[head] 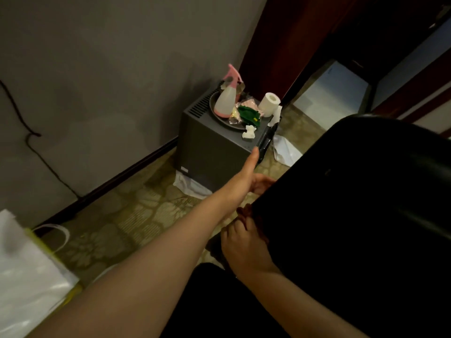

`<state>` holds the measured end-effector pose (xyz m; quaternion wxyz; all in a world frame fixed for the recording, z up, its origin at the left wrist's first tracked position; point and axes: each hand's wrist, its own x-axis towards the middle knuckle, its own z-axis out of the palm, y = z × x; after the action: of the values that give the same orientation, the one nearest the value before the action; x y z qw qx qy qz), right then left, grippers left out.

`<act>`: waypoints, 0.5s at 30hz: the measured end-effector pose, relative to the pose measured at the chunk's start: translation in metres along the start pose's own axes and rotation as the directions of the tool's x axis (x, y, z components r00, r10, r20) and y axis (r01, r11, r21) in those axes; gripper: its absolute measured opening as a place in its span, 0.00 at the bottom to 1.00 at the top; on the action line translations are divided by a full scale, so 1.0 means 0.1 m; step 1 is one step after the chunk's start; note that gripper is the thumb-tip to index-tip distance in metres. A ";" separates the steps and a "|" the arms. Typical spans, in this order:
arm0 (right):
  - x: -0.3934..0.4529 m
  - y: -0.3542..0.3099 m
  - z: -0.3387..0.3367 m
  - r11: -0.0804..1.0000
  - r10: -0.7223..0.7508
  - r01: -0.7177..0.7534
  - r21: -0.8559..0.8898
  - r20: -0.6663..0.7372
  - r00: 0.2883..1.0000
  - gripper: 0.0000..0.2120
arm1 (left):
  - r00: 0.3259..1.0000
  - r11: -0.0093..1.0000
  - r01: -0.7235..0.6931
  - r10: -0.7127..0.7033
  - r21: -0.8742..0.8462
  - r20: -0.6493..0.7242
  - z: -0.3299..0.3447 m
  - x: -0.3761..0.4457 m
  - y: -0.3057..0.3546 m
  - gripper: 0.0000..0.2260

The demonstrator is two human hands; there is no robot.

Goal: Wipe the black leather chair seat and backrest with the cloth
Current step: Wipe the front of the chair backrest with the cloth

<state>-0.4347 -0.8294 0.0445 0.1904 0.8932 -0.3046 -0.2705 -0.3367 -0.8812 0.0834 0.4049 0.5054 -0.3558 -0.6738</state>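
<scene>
Head view looks down at the big black leather chair (366,215), which fills the near right side. Its shiny curved backrest faces the camera, and the seat is hidden behind it.

The left hand (253,176) reaches far past the chair's left edge. Its thumb sticks up and its fingers go behind the edge, so I cannot tell how they hold. The right hand (244,242) is nearer, with fingers curled at the same edge. Something dark reddish peeks out there. It may be the cloth, but it is too dark to be sure.

I think the step is wiping the backrest's left edge. To do it well, one hand should keep the chair from turning. The other hand should press the cloth flat and slide it in long strokes, then go round to the seat.

Far away, a grey metal box (214,152) holds a round tray with a pink and white spray bottle (225,100) and a white paper roll (269,102).
</scene>
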 end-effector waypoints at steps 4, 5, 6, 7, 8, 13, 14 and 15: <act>-0.04 0.11 -0.19 0.981 -0.077 0.063 0.181 0.074 0.994 0.12 | 0.998 0.999 0.047 -0.048 -0.022 -0.029 0.01 0.04 -0.03 0.38; -0.07 0.21 -0.29 0.972 -0.053 0.036 0.233 0.066 0.996 0.13 | 0.999 0.999 0.025 -0.026 -0.043 -0.035 0.02 0.03 -0.05 0.37; -0.12 0.31 -0.43 0.972 -0.027 0.016 0.233 0.041 0.999 0.13 | 0.999 0.998 0.001 -0.004 -0.060 -0.049 0.01 0.02 -0.08 0.37; -0.17 0.43 -0.53 0.981 -0.016 0.020 0.192 -0.024 1.000 0.13 | 0.997 0.998 -0.009 0.004 -0.068 -0.071 0.00 0.02 -0.13 0.36; -0.24 0.52 -0.57 0.987 -0.009 0.022 0.158 -0.085 0.996 0.14 | 0.996 0.998 0.000 -0.006 -0.065 -0.092 -0.02 0.03 -0.21 0.35; -0.28 0.39 -0.40 0.999 0.052 -0.051 -0.013 0.004 0.999 0.13 | 0.991 0.994 0.091 -0.095 -0.054 -0.090 -0.04 0.15 -0.84 0.33; -0.22 0.30 -0.28 0.993 0.099 -0.101 -0.055 -0.039 0.994 0.11 | 0.989 0.991 0.090 -0.102 -0.104 -0.112 -0.02 0.19 -0.91 0.33; -0.14 0.22 -0.14 0.990 0.122 -0.126 -0.065 -0.064 0.990 0.08 | 0.986 0.984 0.097 -0.116 -0.151 -0.121 -0.01 0.23 -0.95 0.32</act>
<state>-0.4453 -0.8339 0.0712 0.2464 0.8731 -0.3444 -0.2416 -0.3575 -0.8621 -0.0099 0.4260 0.5358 -0.2516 -0.6843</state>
